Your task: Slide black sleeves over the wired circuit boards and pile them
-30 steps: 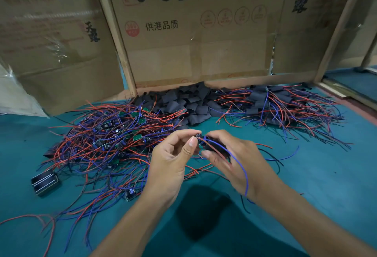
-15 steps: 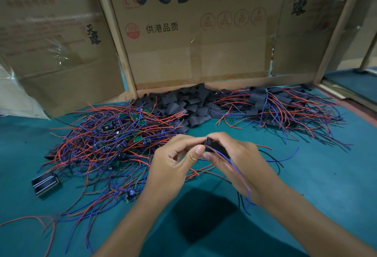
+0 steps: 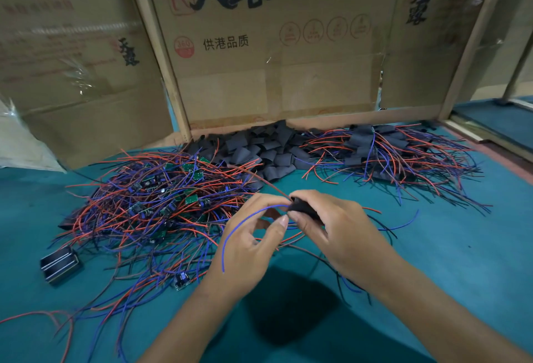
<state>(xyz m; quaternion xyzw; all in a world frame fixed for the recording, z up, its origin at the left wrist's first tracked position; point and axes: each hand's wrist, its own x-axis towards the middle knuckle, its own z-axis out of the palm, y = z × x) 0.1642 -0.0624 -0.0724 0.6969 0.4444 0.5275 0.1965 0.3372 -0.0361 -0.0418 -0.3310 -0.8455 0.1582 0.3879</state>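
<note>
Both hands work above the mat, the right hand [image 3: 340, 227] pinching a black sleeve [image 3: 302, 209] while the left hand [image 3: 245, 247] feeds wires into it, a sleeved pile [image 3: 389, 152] lying far right and many bare boards [image 3: 161, 198] remaining left.

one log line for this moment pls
step: sleeving | right hand: grips sleeve | left hand: pinches wires | pile: pending

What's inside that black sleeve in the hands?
A blue wire and a red wire come out of the black sleeve, which the right hand holds. Whatever they join inside is covered.
</note>
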